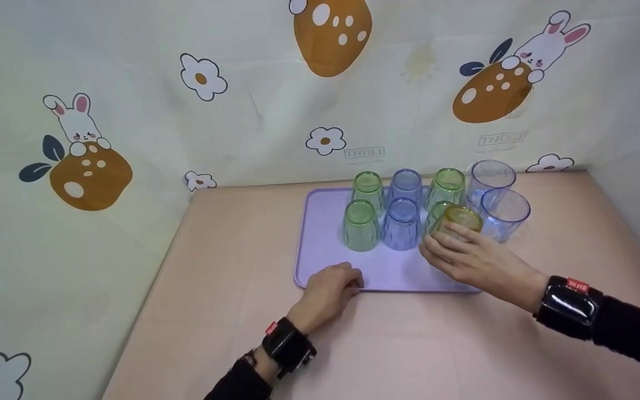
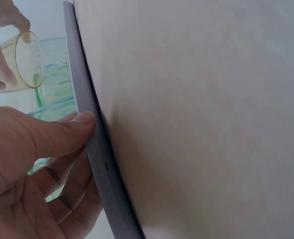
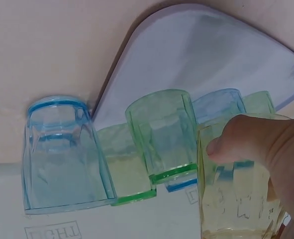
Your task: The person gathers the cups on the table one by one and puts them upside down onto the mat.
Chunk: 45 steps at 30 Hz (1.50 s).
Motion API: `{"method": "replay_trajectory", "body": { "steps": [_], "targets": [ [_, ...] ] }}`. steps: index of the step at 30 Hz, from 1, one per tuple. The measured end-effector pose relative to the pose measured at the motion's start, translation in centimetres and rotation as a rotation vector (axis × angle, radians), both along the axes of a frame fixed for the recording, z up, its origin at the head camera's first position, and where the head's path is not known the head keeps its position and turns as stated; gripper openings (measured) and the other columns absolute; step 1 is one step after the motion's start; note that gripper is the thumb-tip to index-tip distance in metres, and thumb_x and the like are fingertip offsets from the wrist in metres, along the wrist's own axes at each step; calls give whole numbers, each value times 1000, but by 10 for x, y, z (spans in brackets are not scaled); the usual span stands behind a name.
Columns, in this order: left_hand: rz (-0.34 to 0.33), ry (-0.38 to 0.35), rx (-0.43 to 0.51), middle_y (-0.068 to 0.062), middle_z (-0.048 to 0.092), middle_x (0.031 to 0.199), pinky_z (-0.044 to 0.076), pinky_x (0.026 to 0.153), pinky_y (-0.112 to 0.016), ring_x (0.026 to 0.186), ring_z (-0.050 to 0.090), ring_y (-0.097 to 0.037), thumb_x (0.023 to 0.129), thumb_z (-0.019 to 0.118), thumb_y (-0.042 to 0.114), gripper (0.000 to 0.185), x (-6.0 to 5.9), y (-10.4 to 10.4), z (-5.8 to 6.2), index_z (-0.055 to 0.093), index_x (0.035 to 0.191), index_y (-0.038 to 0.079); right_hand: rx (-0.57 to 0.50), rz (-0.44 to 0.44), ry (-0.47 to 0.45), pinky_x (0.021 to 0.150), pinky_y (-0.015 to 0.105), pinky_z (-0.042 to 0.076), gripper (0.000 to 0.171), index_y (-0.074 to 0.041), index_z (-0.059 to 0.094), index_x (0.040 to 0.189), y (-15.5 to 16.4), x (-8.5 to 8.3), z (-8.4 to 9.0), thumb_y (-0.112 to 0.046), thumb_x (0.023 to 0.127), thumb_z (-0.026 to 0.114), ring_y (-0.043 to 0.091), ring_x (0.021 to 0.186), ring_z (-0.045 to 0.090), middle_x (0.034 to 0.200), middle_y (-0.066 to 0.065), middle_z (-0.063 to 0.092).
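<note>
A lavender tray lies on the beige table and carries several upturned cups, green and blue, in two rows. My right hand grips a yellow cup, tilted, at the right end of the front row beside a green cup. The right wrist view shows my fingers around the yellow cup, close to a green cup. My left hand holds the tray's near edge. In the left wrist view its thumb presses on the tray's rim, with the fingers curled beneath.
Two clear blue cups stand upright on the table just right of the tray. A cloth wall printed with rabbits and flowers closes off the back and left side. Bare table stretches in front of the tray.
</note>
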<state>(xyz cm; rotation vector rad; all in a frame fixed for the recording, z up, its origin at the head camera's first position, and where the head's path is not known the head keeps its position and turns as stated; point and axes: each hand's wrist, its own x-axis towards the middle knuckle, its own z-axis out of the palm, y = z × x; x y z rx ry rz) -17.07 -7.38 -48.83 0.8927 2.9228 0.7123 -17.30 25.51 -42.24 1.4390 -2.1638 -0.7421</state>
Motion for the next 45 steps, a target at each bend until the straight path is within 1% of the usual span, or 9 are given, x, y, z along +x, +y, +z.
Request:
{"method": "replay_trajectory", "body": {
  "steps": [5,10,16,22,28,34,41,43,45],
  "targets": [
    [-3,6,8,11,61,85,50,69,-28,81,63,-11,90,77,9,10,0,0,0,76,93,18,15,-1,31,117,49,22,89,-2,54,143,-4,3,-11,3,62,91,34,130,46,143,19,49],
    [-8,16,12,10,62,85,50,68,-29,81,63,-11,90,77,9,9,0,0,0,76,93,17,13,9,38,116,50,23,85,-3,57,140,-6,4,-22,4,61,88,34,128,48,140,19,51],
    [-9,41,-12,12,60,84,50,66,-30,82,63,-11,90,77,10,9,1,0,-1,75,92,19,7,11,40,116,50,25,75,-3,60,136,-6,3,-33,7,66,81,34,125,49,135,19,51],
    [-13,42,-12,11,60,85,51,65,-31,83,63,-12,89,77,9,10,1,0,0,74,91,18,20,-10,42,114,50,27,76,-5,63,134,-4,4,-41,5,63,86,34,124,49,135,18,51],
    [-10,39,-10,10,61,84,51,67,-30,81,63,-11,90,76,8,10,1,1,0,75,92,18,-20,-15,-12,110,51,33,66,-5,69,128,-3,3,-47,3,64,87,32,124,49,139,15,52],
    [-7,17,-6,10,61,85,51,68,-29,81,62,-10,91,76,8,9,1,1,0,76,94,17,-35,-41,-58,110,53,32,73,-4,67,131,1,0,-48,3,62,88,34,128,48,142,17,50],
    [-3,27,4,10,61,84,50,67,-29,81,62,-11,90,76,8,10,2,0,0,76,94,18,-75,-18,-81,111,53,32,74,-2,66,131,2,-3,-49,5,61,87,36,128,48,141,18,50],
    [-2,32,2,11,61,84,50,67,-29,82,63,-10,90,77,9,10,2,0,0,76,93,18,-107,-3,-96,110,54,33,71,-1,65,131,2,-3,-48,7,63,84,37,127,49,140,18,51],
    [3,34,-1,11,60,84,50,66,-29,82,63,-10,90,77,9,10,2,0,0,76,93,18,-155,16,-116,108,54,35,63,1,64,132,3,-4,-47,10,70,73,37,126,50,139,19,52]
  ]
}}
